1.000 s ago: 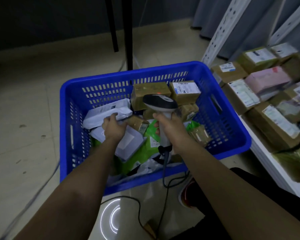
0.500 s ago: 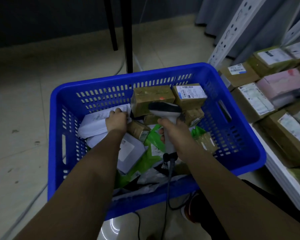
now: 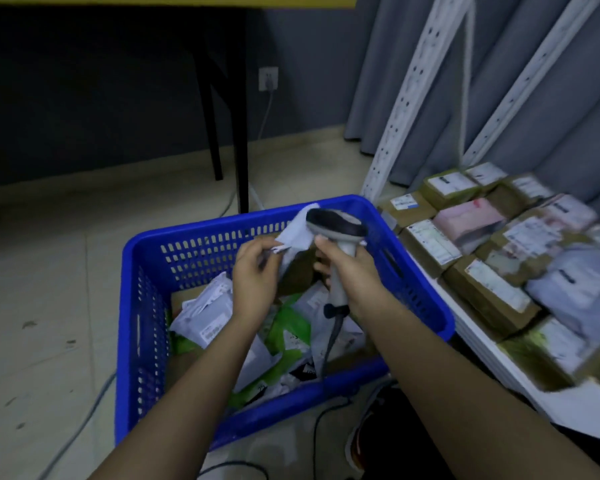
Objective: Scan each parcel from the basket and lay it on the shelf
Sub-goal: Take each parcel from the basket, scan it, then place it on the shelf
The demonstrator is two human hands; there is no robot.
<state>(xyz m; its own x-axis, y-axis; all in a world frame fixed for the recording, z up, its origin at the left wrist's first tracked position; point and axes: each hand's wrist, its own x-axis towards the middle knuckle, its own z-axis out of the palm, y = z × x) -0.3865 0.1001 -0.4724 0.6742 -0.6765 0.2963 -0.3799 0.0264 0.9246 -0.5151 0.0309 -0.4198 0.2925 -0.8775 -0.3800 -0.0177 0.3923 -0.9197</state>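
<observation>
A blue plastic basket [image 3: 142, 306] stands on the floor, holding white and green mailer bags and brown boxes. My left hand [image 3: 255, 277] grips a white mailer parcel [image 3: 297, 232], lifted above the basket's far side. My right hand [image 3: 355, 280] holds a white handheld scanner [image 3: 336, 226], whose dark head is close against the parcel. The scanner's cable [image 3: 329, 344] hangs down over the basket's front rim. To the right, a low white shelf [image 3: 478, 344] carries several labelled parcels.
White perforated shelf uprights [image 3: 406, 98] rise beside grey curtains at the right. Black table legs [image 3: 238, 133] stand behind the basket, near a wall socket [image 3: 268, 79]. Cables lie on the tiled floor at the front and left. My shoe [image 3: 364, 441] is below the basket.
My left hand has lifted the white mailer out of the basket's left side, up to the scanner. The right hand raised the scanner. The view has tilted upward.
</observation>
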